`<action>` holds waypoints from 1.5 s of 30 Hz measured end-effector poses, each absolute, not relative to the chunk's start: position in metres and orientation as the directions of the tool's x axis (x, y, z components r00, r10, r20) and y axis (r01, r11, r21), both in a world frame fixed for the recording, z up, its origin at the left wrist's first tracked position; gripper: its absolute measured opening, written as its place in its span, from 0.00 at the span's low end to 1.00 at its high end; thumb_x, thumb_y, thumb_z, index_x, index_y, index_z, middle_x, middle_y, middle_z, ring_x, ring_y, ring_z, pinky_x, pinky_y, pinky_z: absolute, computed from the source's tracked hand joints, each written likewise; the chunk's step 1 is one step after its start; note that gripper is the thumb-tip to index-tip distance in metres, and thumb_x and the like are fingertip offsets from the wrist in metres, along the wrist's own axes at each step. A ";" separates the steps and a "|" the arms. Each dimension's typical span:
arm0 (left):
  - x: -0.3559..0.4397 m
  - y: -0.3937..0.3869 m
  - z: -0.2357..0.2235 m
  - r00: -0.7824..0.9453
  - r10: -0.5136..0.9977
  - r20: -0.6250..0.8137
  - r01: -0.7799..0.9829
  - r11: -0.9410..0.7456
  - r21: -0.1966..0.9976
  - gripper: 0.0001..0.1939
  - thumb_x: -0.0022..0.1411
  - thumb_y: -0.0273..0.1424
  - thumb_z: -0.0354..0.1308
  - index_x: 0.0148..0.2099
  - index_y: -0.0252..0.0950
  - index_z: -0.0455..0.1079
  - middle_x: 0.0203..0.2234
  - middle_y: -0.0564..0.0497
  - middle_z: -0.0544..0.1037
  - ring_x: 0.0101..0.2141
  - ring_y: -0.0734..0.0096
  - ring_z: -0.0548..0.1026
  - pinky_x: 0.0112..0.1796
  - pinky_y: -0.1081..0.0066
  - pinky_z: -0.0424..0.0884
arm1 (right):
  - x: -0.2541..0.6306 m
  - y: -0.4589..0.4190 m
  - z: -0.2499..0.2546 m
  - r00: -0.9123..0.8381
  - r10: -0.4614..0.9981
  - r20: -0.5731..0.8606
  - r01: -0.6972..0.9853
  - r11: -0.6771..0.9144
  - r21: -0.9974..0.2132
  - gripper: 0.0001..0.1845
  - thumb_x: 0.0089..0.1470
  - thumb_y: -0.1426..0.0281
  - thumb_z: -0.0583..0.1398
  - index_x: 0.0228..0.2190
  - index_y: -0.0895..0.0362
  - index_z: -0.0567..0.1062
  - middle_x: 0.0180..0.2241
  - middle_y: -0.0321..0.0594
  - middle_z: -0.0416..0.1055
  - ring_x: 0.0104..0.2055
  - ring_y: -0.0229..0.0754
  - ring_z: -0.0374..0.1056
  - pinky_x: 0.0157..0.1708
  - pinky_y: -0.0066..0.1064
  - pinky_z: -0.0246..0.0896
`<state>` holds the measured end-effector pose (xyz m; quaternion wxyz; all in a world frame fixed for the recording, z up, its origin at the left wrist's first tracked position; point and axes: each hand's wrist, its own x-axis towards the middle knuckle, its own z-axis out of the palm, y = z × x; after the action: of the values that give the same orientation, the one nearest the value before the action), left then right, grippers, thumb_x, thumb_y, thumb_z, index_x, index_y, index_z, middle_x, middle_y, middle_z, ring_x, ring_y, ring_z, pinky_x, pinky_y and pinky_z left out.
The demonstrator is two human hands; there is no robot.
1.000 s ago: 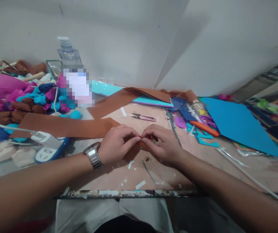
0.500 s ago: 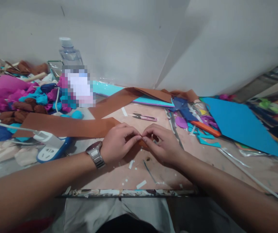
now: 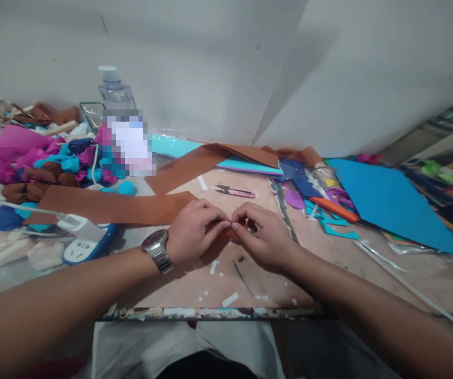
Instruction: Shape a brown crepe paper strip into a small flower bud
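My left hand (image 3: 198, 231), with a metal watch on the wrist, pinches the edge of a brown paper strip (image 3: 111, 207) between thumb and fingers. Right beside it, my right hand (image 3: 266, 235) pinches the same spot, the thumbs and fingertips of both hands nearly meeting. A small brown bit of the paper shows below the fingertips; the stretch under my left hand is hidden. The strip runs out to the left across the table. Beyond the hands lie pink-handled thread snips (image 3: 235, 191). A second brown strip (image 3: 195, 166) is folded behind them.
Crumpled coloured paper pieces (image 3: 17, 150), a power strip (image 3: 79, 251) with a plugged-in charger and a clear bottle (image 3: 116, 95) stand left. At right are an orange cutter (image 3: 335, 209), a blue sheet (image 3: 392, 202) and a white cable (image 3: 416, 289). Paper scraps dot the wooden board (image 3: 262, 287).
Both hands stay pinched at the same place on the brown paper, with hardly any finger movement. The view has shifted very slightly.
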<state>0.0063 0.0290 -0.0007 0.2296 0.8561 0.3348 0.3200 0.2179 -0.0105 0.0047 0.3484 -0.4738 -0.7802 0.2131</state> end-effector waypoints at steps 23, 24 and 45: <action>0.006 0.031 -0.002 0.644 0.669 0.371 0.436 -0.720 0.540 0.11 0.73 0.36 0.54 0.43 0.39 0.77 0.37 0.48 0.81 0.41 0.62 0.75 0.45 0.61 0.66 | 0.219 -0.008 0.005 -0.358 0.884 0.302 0.610 0.466 -0.641 0.03 0.62 0.73 0.60 0.35 0.55 0.72 0.35 0.37 0.72 0.35 0.39 0.66 0.34 0.31 0.59; 0.007 0.031 -0.001 0.645 0.669 0.369 0.433 -0.718 0.545 0.11 0.72 0.35 0.54 0.43 0.38 0.77 0.37 0.48 0.81 0.42 0.61 0.74 0.45 0.61 0.66 | 0.220 -0.008 0.005 -0.364 0.881 0.301 0.613 0.470 -0.635 0.03 0.63 0.73 0.59 0.35 0.55 0.72 0.35 0.37 0.72 0.35 0.39 0.66 0.35 0.31 0.59; 0.007 0.029 -0.002 0.643 0.659 0.391 0.409 -0.727 0.552 0.11 0.73 0.35 0.54 0.40 0.37 0.75 0.35 0.50 0.80 0.40 0.63 0.74 0.45 0.61 0.65 | 0.221 -0.007 0.006 -0.418 0.842 0.340 0.591 0.536 -0.603 0.04 0.63 0.73 0.59 0.34 0.55 0.70 0.35 0.36 0.71 0.38 0.39 0.66 0.40 0.33 0.60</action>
<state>0.0066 0.0288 -0.0019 0.2118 0.8812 0.3030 0.2946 0.2210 -0.0071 0.0064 0.3147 -0.4380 -0.8180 0.2000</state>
